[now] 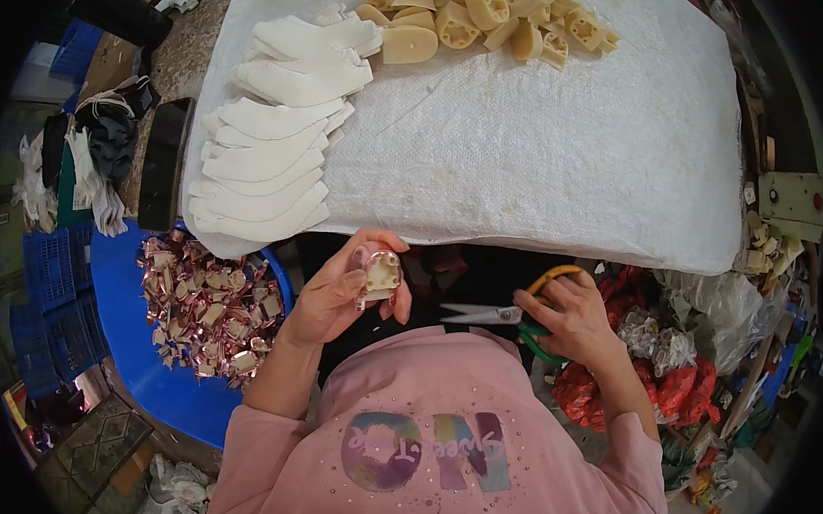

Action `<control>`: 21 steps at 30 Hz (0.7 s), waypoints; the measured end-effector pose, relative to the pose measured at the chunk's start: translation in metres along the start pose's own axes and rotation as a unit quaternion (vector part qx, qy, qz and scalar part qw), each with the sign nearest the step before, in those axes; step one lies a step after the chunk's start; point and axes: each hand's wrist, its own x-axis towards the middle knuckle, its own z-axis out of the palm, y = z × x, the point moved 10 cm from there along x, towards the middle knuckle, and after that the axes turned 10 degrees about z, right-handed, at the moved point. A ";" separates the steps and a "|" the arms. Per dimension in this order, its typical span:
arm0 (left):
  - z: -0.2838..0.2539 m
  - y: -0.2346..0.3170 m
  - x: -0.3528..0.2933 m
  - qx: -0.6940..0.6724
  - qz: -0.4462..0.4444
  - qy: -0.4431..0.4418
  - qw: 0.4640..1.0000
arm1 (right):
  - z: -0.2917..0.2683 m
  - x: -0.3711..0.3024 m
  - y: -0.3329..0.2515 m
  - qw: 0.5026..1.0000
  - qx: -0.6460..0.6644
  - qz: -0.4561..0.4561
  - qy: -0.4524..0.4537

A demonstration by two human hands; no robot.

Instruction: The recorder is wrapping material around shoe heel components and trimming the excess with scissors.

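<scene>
My left hand [329, 295] is closed around a small shoe heel block [382, 272], beige with holes in its upturned end and shiny pink covering on its sides. My right hand [574, 321] grips a pair of scissors [484, 314] by its handles, one loop orange-yellow and one green. The blades point left toward the heel block, slightly parted and separated from it by a gap. To the left, a blue tub [119, 336] holds many pink metallic-covered heel blocks [212, 313]. Both hands are above my lap, just before the table's near edge.
A white woven sheet [535, 152] covers the table. White curved cut pieces [268, 168] overlap along its left side; bare beige heel blocks [481, 21] pile at the far edge. A phone [165, 164] lies left. Red plastic bags [681, 388] and clear plastic [721, 316] lie right.
</scene>
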 end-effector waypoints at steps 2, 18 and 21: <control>-0.007 0.005 -0.005 0.013 0.010 0.003 1.000 | -0.007 -0.004 0.012 0.998 0.066 0.017 -0.008; -0.159 0.160 -0.220 0.617 0.207 0.521 0.552 | -0.129 -0.053 0.241 0.869 -0.008 0.366 0.333; -0.174 0.171 -0.263 0.817 -0.008 0.526 0.237 | -0.092 0.059 0.141 0.927 0.130 0.222 0.271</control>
